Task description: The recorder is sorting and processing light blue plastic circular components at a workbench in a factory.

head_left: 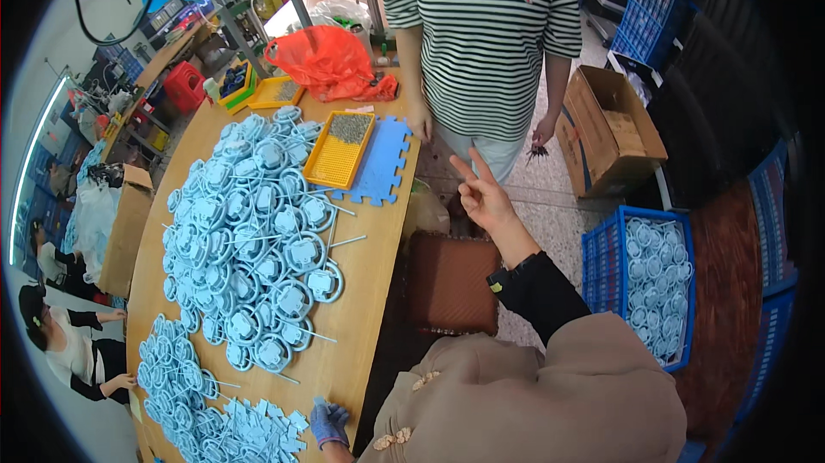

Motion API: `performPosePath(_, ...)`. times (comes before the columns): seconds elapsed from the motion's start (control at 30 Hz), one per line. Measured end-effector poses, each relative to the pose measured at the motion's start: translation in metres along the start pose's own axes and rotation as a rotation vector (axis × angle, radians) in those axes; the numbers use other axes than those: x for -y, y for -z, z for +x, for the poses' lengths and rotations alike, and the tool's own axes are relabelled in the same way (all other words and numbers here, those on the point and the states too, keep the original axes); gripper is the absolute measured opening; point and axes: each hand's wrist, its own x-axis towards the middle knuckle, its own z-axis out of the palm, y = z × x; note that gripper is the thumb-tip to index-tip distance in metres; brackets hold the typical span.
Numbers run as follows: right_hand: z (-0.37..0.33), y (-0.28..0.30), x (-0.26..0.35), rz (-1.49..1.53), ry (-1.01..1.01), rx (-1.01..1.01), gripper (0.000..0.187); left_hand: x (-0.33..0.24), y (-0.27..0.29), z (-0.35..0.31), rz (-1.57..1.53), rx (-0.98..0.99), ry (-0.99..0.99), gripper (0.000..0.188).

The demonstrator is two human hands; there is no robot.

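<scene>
My right hand (pixel 486 196) is raised in front of me with two fingers stretched out and apart. The other fingers are folded, and nothing is in it. My left hand (pixel 329 423), in a blue-grey glove, rests at the near edge of the wooden table (pixel 369 291). Its fingers are loosely bent, and I see nothing held in them. Closest to it lies a heap of small flat light-blue plastic pieces (pixel 262 429). Beyond them are a smaller pile (pixel 172 368) and a large pile (pixel 249 231) of light-blue ring-shaped plastic parts, some with thin rods sticking out.
A person in a striped shirt (pixel 485 42) stands facing me. A yellow tray (pixel 320 172) of small metal pieces sits on a blue foam mat (pixel 378 171), near a red bag (pixel 322 63). Around are a brown stool (pixel 451 282), a blue crate (pixel 606 261) of blue parts and a cardboard box (pixel 580 136).
</scene>
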Motion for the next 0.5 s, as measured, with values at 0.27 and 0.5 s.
performPosePath(0.27, 0.002, -0.009, 0.0, -0.016, -0.019, 0.075, 0.068, 0.02, 0.022, 0.01, -0.172, 0.078, 0.003, 0.017)
performPosePath(0.5, -0.006, -0.017, -0.007, -0.05, -0.046, 0.043, 0.067, 0.017, 0.02, 0.007, -0.153, 0.07, -0.006, 0.019)
